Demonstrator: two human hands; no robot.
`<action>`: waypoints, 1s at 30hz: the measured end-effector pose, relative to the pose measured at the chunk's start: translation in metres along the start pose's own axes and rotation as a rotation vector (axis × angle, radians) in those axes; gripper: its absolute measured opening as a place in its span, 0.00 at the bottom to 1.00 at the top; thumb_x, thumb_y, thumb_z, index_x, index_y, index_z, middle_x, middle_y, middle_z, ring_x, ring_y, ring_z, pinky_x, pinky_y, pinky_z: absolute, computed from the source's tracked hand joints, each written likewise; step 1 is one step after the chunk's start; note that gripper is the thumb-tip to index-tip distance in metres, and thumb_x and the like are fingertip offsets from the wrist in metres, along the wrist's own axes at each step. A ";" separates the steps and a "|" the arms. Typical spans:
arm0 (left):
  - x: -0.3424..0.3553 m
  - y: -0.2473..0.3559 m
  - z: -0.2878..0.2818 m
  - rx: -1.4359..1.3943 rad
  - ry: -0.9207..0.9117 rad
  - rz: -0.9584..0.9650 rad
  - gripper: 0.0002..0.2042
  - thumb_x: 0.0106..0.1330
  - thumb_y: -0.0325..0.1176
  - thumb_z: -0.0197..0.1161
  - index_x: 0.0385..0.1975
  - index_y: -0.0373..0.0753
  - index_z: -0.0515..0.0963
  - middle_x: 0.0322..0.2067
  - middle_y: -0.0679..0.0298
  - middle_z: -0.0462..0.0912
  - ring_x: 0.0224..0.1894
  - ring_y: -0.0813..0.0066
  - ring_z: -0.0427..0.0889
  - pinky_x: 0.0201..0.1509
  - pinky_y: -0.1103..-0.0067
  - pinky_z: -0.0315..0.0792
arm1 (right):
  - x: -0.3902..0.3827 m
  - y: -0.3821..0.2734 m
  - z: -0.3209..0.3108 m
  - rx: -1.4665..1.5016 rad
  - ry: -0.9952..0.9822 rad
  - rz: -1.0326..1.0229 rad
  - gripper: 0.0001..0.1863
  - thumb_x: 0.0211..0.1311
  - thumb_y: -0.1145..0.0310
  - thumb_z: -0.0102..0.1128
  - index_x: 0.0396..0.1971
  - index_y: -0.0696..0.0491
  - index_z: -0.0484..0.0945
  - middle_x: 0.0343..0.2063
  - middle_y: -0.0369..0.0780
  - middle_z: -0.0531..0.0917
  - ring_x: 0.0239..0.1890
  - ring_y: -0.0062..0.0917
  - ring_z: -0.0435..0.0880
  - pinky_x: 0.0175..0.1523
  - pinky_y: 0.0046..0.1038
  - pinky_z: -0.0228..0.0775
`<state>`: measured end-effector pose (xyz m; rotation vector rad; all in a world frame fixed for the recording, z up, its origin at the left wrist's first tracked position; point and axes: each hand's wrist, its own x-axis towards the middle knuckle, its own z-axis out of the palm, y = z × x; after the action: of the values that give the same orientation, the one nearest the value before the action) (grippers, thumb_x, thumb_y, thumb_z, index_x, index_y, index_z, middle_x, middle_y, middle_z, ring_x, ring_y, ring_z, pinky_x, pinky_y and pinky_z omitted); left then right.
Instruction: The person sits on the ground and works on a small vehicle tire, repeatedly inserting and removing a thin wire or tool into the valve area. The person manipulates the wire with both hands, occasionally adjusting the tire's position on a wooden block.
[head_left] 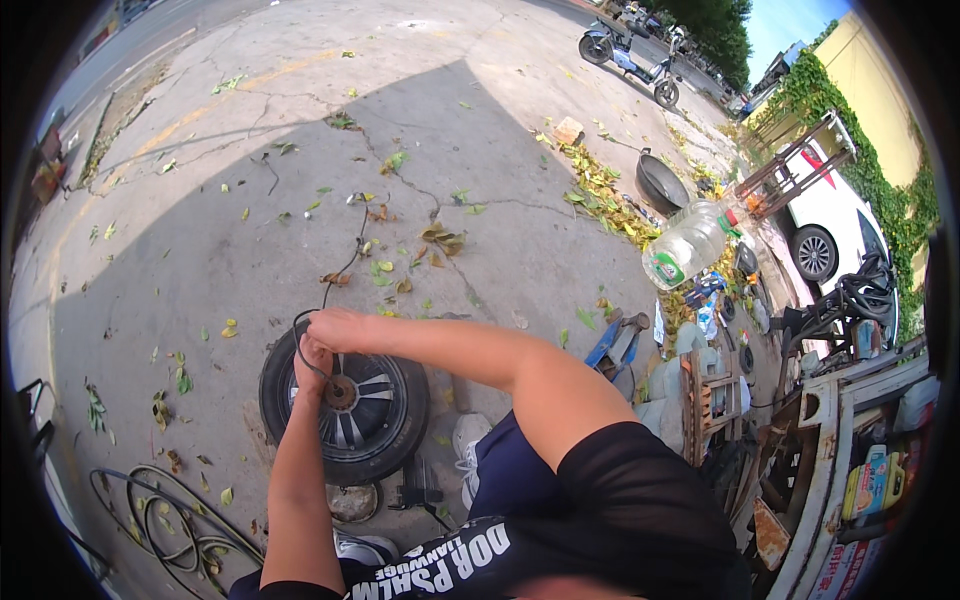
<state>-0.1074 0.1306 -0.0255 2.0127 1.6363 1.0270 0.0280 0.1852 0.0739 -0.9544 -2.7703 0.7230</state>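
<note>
A wheel with a black tyre and a silver-and-black spoked rim lies flat on the concrete between my arms. Its brown, rusty hub shows at the centre. From the hub a thin black cable loops up past my hands and trails away over the ground. My left hand is closed over the far left part of the wheel, against the cable. Reaching across from the right, my right hand meets it, pinching the cable. The fingertips of both hands are partly hidden.
Coiled hose lies at the lower left. A large clear bottle, a black pan, a blue metal tool and a rusty metal frame crowd the right. Farther off stand a scooter and a white car.
</note>
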 end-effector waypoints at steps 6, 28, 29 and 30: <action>-0.001 0.002 0.001 -0.022 -0.037 -0.095 0.08 0.61 0.36 0.57 0.31 0.38 0.76 0.32 0.52 0.77 0.37 0.47 0.76 0.36 0.59 0.71 | -0.004 -0.003 0.002 0.021 0.088 -0.029 0.09 0.41 0.68 0.59 0.19 0.60 0.80 0.27 0.53 0.80 0.30 0.50 0.81 0.32 0.43 0.70; -0.002 0.014 -0.007 -0.138 -0.046 -0.082 0.12 0.64 0.39 0.55 0.39 0.38 0.76 0.36 0.51 0.78 0.42 0.48 0.78 0.40 0.62 0.72 | -0.003 -0.015 0.002 0.047 0.204 0.205 0.08 0.46 0.68 0.58 0.21 0.57 0.82 0.24 0.52 0.82 0.31 0.48 0.82 0.34 0.43 0.73; -0.001 0.013 -0.006 -0.137 -0.035 -0.071 0.11 0.63 0.39 0.55 0.38 0.38 0.77 0.35 0.52 0.78 0.41 0.48 0.78 0.40 0.62 0.72 | 0.000 -0.012 0.006 0.051 0.222 0.203 0.09 0.47 0.67 0.57 0.21 0.57 0.82 0.24 0.53 0.82 0.30 0.48 0.82 0.34 0.43 0.74; 0.000 0.011 -0.004 -0.137 -0.024 -0.061 0.11 0.63 0.38 0.56 0.37 0.38 0.77 0.34 0.52 0.78 0.40 0.49 0.78 0.39 0.62 0.72 | 0.002 -0.008 0.011 0.055 0.241 0.201 0.10 0.48 0.67 0.57 0.20 0.58 0.82 0.23 0.53 0.82 0.30 0.48 0.82 0.34 0.43 0.74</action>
<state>-0.1031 0.1268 -0.0157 1.8687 1.5606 1.0582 0.0190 0.1772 0.0681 -1.2330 -2.4598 0.6578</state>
